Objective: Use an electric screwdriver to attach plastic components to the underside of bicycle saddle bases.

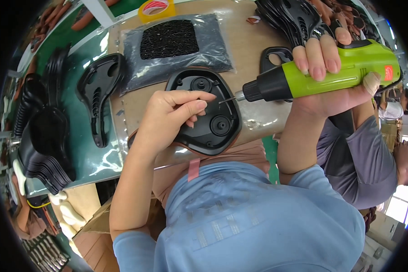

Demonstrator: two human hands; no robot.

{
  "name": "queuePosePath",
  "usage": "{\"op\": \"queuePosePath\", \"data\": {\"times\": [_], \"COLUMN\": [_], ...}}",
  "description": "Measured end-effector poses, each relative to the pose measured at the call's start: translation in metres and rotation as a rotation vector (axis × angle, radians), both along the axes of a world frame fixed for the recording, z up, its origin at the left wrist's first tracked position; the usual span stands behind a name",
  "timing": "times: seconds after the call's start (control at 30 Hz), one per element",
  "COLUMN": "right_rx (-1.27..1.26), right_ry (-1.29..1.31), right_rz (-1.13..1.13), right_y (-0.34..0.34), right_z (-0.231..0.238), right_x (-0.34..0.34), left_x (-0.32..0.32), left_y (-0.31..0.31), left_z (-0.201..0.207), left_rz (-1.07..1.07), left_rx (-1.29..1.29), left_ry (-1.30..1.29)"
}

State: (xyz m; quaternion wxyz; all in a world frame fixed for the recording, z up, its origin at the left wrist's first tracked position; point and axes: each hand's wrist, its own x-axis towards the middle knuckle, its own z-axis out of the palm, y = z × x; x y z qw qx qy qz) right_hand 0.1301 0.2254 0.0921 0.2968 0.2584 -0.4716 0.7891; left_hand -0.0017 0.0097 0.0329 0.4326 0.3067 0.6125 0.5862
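Observation:
In my right hand is a lime-green electric screwdriver with a black nose, my fingers wrapped over its body. Its thin bit points left, toward the fingertips of my left hand. Thumb and index finger of that hand are closed together near the bit's tip; whatever they pinch is too small to make out. Below them a black plastic shell with a brown rim lies hollow side up. Two round bosses, one far and one near, show inside it, and my left hand covers part of its left side.
A clear bag of small black pieces lies beyond the shell, with yellow tape behind it. A single black curved part and nested black parts sit left. More black parts are far right. Another person sits at right.

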Motion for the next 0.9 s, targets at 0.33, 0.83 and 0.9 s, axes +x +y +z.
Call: {"op": "queuePosePath", "data": {"times": [0.33, 0.83, 0.9], "right_rx": [-0.055, 0.330, 0.323], "right_ry": [-0.004, 0.098, 0.085], "right_rz": [0.039, 0.138, 0.095], "right_y": [-0.004, -0.023, -0.030], "right_z": [-0.002, 0.005, 0.007], "right_x": [0.003, 0.004, 0.011], "left_x": [0.014, 0.024, 0.025], "left_y": [0.005, 0.002, 0.004], "left_z": [0.001, -0.003, -0.006], "left_rz": [-0.096, 0.052, 0.070], "left_rx": [0.005, 0.173, 0.193], "left_ry": [-0.095, 0.833, 0.816]}}
